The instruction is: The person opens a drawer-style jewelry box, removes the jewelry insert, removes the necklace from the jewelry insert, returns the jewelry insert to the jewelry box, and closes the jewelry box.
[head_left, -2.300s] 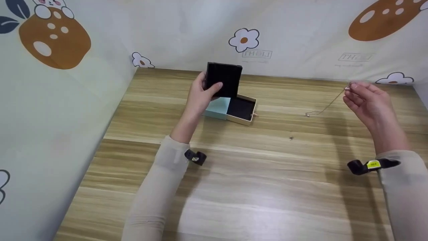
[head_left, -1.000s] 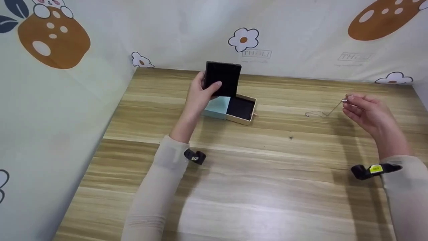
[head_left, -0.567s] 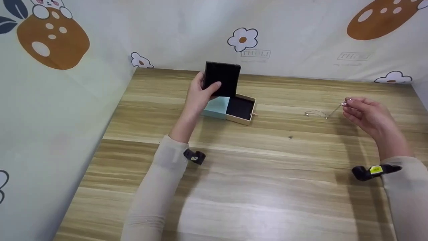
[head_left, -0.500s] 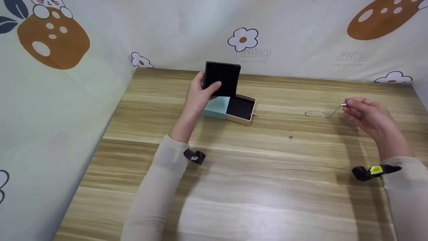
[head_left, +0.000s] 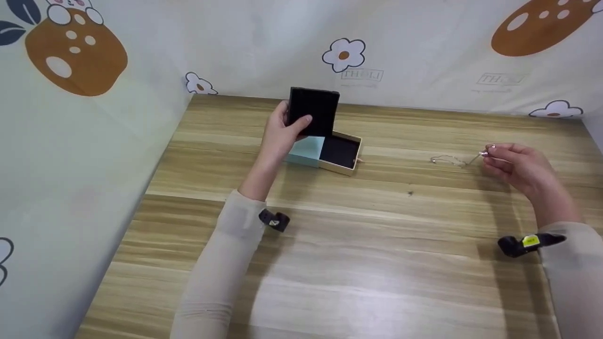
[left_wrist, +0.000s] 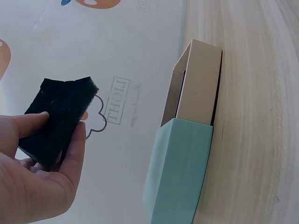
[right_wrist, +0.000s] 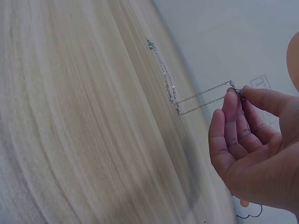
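Observation:
My left hand [head_left: 281, 131] holds a black foam pad [head_left: 314, 110] up on edge, thumb across its near face and fingers behind. In the left wrist view the foam pad [left_wrist: 60, 114] looks thin and soft-edged. Below it on the table is a jewellery box with a mint sleeve [head_left: 305, 153] and a cream drawer [head_left: 340, 154] slid partway out, dark inside. At the right, my right hand [head_left: 523, 169] pinches one end of a silver necklace [head_left: 453, 160] between thumb and fingertips. The right wrist view shows the necklace chain [right_wrist: 163, 74] hanging in two strands, its far part lying on the table.
The wood-grain table [head_left: 358, 254] runs back to a patterned wall covering [head_left: 264, 52], which also lines the left side. A small dark speck [head_left: 410, 193] lies in front of the necklace. Each wrist wears a black camera band [head_left: 274, 220].
My right hand has come down and slightly forward toward me, lowering the necklace so more of its chain lies on the table. The left hand and foam pad have stayed in place.

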Motion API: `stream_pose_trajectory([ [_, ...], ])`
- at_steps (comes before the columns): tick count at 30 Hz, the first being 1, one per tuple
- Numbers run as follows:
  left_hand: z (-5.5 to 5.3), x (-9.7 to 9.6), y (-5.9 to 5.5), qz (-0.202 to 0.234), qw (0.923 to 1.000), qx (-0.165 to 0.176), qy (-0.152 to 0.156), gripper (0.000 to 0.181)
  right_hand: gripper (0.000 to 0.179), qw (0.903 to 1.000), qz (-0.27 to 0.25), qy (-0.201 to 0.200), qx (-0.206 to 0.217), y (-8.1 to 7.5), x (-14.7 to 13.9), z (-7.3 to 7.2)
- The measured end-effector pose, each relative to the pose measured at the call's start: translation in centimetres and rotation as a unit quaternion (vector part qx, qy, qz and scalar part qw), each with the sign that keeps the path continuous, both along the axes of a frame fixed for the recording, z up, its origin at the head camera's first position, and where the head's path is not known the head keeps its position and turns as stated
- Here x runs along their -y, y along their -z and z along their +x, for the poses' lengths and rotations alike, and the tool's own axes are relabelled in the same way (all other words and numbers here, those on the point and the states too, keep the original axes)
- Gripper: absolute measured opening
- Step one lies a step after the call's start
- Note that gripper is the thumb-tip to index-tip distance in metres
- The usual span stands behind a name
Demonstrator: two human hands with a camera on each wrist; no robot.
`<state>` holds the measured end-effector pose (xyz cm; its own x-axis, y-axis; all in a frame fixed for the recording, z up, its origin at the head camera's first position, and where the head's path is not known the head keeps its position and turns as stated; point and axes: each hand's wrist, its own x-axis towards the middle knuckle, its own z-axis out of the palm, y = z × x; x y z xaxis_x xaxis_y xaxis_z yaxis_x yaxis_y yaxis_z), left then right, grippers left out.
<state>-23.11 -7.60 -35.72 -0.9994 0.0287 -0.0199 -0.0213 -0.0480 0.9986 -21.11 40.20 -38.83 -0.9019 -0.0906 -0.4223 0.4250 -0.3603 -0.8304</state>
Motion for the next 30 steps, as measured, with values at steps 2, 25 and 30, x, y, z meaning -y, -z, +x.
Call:
stream_pose_trajectory([
  [2,0.0,0.0,0.0,-0.004,1.0,0.0,0.0,0.037,0.019,1.0,0.004,-0.002,0.002,0.1,-0.1,0.1],
  [25,0.0,0.1,0.1,0.001,1.0,0.004,-0.001,0.037,0.019,0.9907,0.123,-0.058,-0.008,1.0,-0.3,0.4],
  [30,0.0,0.1,0.1,0.003,1.0,0.006,0.001,0.038,0.019,0.9829,0.168,-0.076,-0.001,1.3,-0.3,0.3],
])
